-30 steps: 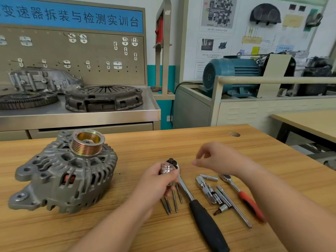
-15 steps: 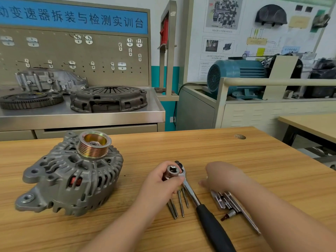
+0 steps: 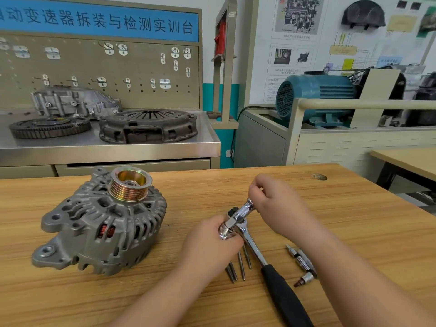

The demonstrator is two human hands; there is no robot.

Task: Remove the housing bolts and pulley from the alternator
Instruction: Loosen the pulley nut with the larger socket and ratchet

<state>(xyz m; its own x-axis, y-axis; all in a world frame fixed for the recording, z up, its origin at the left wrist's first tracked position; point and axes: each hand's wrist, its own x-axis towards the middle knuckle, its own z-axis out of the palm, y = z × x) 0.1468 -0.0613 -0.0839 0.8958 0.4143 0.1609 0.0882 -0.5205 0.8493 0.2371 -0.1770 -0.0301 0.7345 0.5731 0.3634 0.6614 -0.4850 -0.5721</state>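
Note:
The grey alternator (image 3: 94, 234) lies on the wooden table (image 3: 342, 220) at the left, its brass-coloured ribbed pulley (image 3: 130, 184) facing up. To its right my left hand (image 3: 212, 246) grips a chrome socket (image 3: 225, 231). My right hand (image 3: 278, 204) pinches a chrome extension piece (image 3: 243, 212) whose lower end sits at the socket's mouth. Beneath both hands lies a ratchet wrench, with a black handle (image 3: 285, 296) pointing toward me. Several long housing bolts (image 3: 238, 265) rest on the table just below my left hand.
Loose chrome sockets and bits (image 3: 303, 265) lie right of the ratchet, partly under my right forearm. A steel bench (image 3: 113, 149) behind the table carries a clutch cover (image 3: 148, 126), a flywheel (image 3: 49, 127) and a casing. A blue motor (image 3: 316, 97) stands at the back right.
My right hand picked the chrome extension piece from the tools at the right and brought it up to the socket in my left hand. The view has shifted slightly.

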